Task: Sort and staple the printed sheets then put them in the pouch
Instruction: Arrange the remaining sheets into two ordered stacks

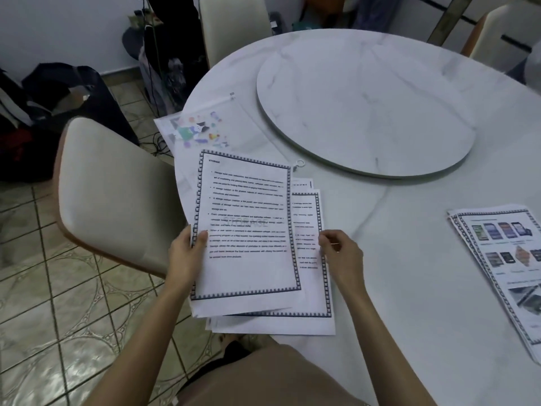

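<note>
Closest in, a beige-clad lap (263,376) sits right at the rim, with both bare forearms reaching up over it. The left hand (187,253) is clamped on the top sheet (248,224), thumb on its face and fingers behind its left edge. That's the bordered page headed STORAGE, held tilted over the rest. The right hand (341,253) has its fingers curled in, pinching the right edge of the stack of sheets (311,288), which lies at the near edge of the bench (409,273) with a corner poking past the rim. Well apart to the right, a second pile (503,259) with phone pictures lies flat. Just beyond the top sheet is the clear pouch (205,127) with colourful prints, its near part covered by paper and a ring pull (298,164) peeking out beside the page corner. Behind it, a round turntable (366,104) fills the middle of the white marbled top. To the left, a cream chair (117,186) stands on patterned floor tiles (58,317). Farther back are dark bags (73,92), cables and another chair (234,24) by the wall.
</note>
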`<state>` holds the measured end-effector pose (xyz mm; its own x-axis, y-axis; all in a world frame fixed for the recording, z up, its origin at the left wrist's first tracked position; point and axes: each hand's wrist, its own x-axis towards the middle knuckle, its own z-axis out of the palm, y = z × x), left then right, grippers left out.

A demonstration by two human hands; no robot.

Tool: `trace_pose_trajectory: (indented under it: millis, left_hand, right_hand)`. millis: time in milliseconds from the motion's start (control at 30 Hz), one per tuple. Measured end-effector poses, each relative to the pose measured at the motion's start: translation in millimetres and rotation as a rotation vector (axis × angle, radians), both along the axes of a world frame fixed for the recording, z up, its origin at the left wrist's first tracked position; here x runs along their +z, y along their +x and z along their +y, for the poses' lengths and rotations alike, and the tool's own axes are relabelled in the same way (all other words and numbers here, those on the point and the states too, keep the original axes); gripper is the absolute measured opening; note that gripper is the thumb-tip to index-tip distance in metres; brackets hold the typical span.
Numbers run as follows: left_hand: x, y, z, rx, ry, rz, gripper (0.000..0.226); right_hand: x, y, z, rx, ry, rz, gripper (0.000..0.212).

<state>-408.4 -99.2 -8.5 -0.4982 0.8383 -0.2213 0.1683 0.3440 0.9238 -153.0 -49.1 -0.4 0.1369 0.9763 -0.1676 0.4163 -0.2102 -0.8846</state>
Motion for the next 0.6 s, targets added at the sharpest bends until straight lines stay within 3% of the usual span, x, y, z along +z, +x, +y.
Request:
trace_pose_trajectory:
  millis: [167, 333, 600]
  left_hand:
    - [3, -24, -2, 0.045, 0.041, 0.034, 0.024]
    - [3, -44, 1, 0.051, 0.042, 0.018, 0.029]
    - [4, -59, 8, 0.015, 0.040, 0.013, 0.028]
  right_hand:
    - [-12, 4, -5, -0.096, -0.017, -0.231, 0.023]
    - [-27, -12, -10, 0.001, -0.070, -0.502, 0.034]
    - [-21, -11, 0, -0.209, 0.036, -0.344, 0.015]
